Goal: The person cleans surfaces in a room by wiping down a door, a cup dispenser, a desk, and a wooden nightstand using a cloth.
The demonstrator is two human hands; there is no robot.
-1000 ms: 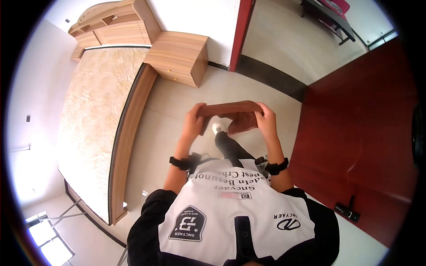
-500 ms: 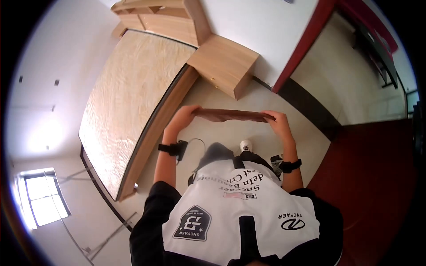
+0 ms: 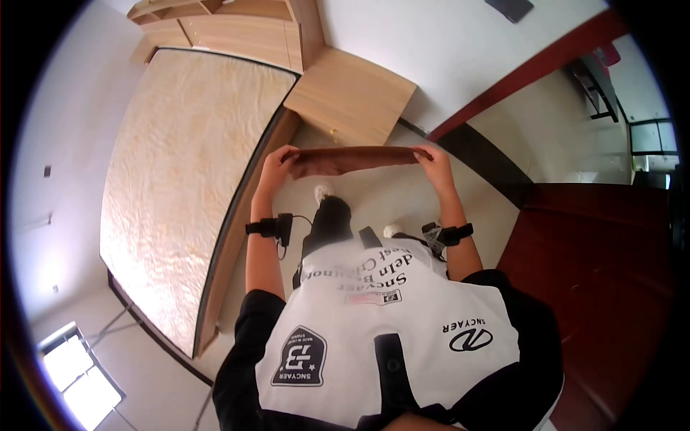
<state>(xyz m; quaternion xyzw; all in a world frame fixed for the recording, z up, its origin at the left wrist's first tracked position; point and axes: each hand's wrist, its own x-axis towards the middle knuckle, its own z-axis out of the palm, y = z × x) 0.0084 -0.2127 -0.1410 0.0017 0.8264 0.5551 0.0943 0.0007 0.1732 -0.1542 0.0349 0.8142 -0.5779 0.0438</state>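
A brown cloth [image 3: 352, 160] stretches between my two hands, held up in front of me above the floor. My left hand [image 3: 274, 172] is closed on one end, thumb and fingers pinching its upper corner. At the other end, my right hand [image 3: 436, 171] grips the opposite corner. The cloth's upper edge is nearly straight, and its lower part hangs in loose folds, deeper on the left side. Both wrists wear black straps with small devices attached.
To the left stands a bed with a film-covered mattress [image 3: 194, 165] and a wooden headboard [image 3: 237, 36]. A wooden nightstand [image 3: 352, 93] is beside it, ahead of my hands. A red door [image 3: 582, 287] is on the right, by a doorway with a dark threshold [image 3: 489, 161].
My view has shifted as I step forward, one foot now ahead. Both hands with the cloth appear higher, nearer the nightstand, and more of the cloth hangs down.
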